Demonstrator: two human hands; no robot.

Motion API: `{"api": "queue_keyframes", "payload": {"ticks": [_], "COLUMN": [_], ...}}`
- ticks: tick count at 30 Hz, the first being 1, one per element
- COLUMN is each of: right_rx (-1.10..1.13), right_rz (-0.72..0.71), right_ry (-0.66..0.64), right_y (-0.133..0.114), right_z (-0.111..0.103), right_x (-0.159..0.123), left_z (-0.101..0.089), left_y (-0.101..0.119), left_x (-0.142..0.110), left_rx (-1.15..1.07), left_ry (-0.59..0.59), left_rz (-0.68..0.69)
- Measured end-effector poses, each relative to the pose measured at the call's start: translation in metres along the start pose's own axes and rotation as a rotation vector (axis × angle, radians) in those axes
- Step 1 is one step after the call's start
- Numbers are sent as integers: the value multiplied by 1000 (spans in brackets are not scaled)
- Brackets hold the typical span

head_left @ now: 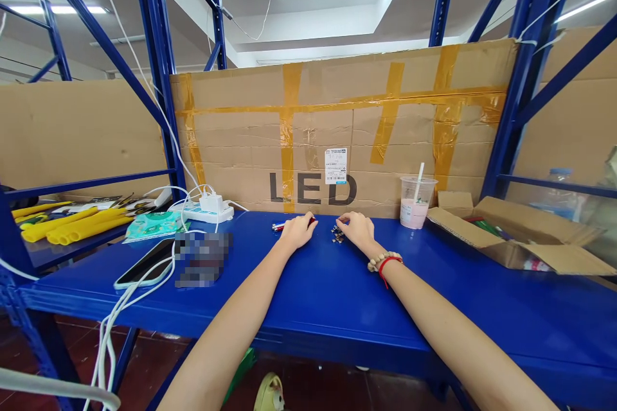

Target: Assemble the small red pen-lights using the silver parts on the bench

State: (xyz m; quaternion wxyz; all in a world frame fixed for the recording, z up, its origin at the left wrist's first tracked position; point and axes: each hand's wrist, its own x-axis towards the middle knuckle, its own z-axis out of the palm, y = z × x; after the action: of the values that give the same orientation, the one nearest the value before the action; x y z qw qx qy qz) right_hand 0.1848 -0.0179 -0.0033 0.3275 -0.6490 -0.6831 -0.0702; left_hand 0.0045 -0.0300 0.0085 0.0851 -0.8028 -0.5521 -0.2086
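Both hands are half-curled, the left (297, 232) pinching something red (312, 220), the right (357, 230) beside metal pieces (338, 236), hold unclear.

Loose parts (339, 237) lie between left hand (297, 232) and right hand (358, 229).

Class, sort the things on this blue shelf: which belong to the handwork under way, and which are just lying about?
Probably in use:
small shiny metal-looking pieces by the right hand
slim blue-and-red pieces beside the left hand

Apparently just lying about:
clear plastic cup with a white straw
open brown cardboard box
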Motion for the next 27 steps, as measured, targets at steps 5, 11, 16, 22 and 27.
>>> {"api": "queue_keyframes", "payload": {"ticks": [5, 11, 16, 22, 27], "right_rx": [-76, -124, -136, -135, -135], "right_rz": [-79, -86, -94, -101, -106], "right_ry": [-67, -102, -109, -109, -120], "right_y": [-5, -4, -6, -7, -8], "right_z": [0, -1, -1, -2, -3], "right_x": [-3, -5, -5, -5, -6], "left_z": [0, 3, 4, 3, 3], "left_y": [2, 4, 3, 4, 4], "left_x": [0, -1, -1, -1, -1], "left_rx": [12, -35, -41, -32, -5], "left_ry": [-9, -38, -43, -41, -27], "left_rz": [0, 18, 21, 25, -15]}}
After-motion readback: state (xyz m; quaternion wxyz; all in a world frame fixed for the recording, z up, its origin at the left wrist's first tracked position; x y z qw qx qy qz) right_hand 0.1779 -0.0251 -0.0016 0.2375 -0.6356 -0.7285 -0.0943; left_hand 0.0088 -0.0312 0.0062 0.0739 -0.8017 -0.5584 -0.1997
